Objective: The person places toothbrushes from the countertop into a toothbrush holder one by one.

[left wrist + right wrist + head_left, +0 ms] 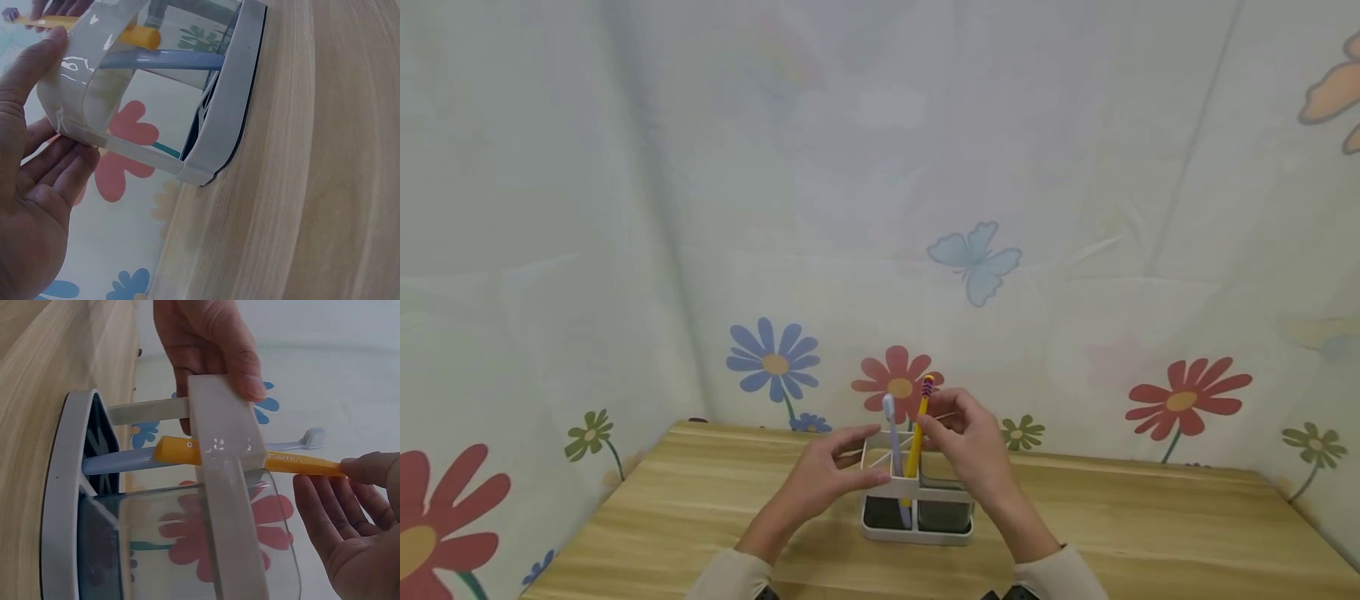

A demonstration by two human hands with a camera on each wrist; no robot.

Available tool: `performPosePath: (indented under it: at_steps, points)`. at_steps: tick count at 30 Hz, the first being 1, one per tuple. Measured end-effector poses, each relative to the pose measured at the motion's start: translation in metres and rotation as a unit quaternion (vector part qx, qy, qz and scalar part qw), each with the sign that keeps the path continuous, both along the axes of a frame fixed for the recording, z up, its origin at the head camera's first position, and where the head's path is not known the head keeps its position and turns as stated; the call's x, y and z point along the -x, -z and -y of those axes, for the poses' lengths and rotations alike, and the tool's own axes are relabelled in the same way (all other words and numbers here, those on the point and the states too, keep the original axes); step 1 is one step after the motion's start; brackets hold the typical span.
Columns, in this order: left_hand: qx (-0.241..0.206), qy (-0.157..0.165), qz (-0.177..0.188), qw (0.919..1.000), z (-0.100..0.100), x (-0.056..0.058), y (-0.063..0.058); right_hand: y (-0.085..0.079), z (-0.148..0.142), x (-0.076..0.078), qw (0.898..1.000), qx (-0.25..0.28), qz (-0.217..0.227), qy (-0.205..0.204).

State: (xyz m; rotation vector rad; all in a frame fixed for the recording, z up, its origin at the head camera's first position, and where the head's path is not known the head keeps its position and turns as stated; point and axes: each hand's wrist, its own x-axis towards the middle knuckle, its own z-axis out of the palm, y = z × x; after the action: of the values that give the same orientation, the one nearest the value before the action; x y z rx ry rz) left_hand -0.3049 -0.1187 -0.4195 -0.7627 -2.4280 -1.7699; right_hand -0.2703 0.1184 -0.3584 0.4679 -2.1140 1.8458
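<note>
A white toothbrush holder [917,538] with a dark base tray stands on the table. My left hand [820,475] grips its upper frame at the left, thumb in front and fingers behind. Between thumb and fingers, my right hand [973,442] pinches a yellow toothbrush [915,454] near its purple-bristled head. The brush passes down through the frame's opening, and its handle end [169,450] hangs above the base in the right wrist view. Beside it, a pale blue toothbrush [894,442] leans in the holder, its lower end down at the base tray.
A clear cup [169,537] sits in the holder's right section. The wood-grain table [1120,533] extends to both sides. Close behind its back edge hangs a pale curtain [850,208] printed with flowers and a butterfly.
</note>
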Motion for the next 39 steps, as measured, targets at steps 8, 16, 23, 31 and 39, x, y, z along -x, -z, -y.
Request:
performPosePath:
  at_steps: [8,16,23,31,39]
  points:
    - [-0.006,0.007,0.004,1.0,0.001,0.0,0.0,0.008,0.002,0.0,0.998,-0.061,-0.002,0.009]
    - [-0.007,0.007,0.003,0.9999,0.0,-0.001,-0.001,0.011,0.001,0.0,0.996,-0.092,0.001,0.007]
    - [-0.004,0.008,0.002,1.0,0.0,-0.001,0.0,0.013,-0.002,0.002,0.994,-0.109,0.013,-0.002]
    - [-0.006,0.005,0.003,1.0,0.001,0.0,0.002,0.016,-0.006,0.003,0.992,-0.128,-0.001,-0.016]
    - [-0.008,0.011,0.003,0.9999,0.001,-0.001,-0.001,0.016,-0.007,0.004,0.99,-0.141,-0.013,-0.018]
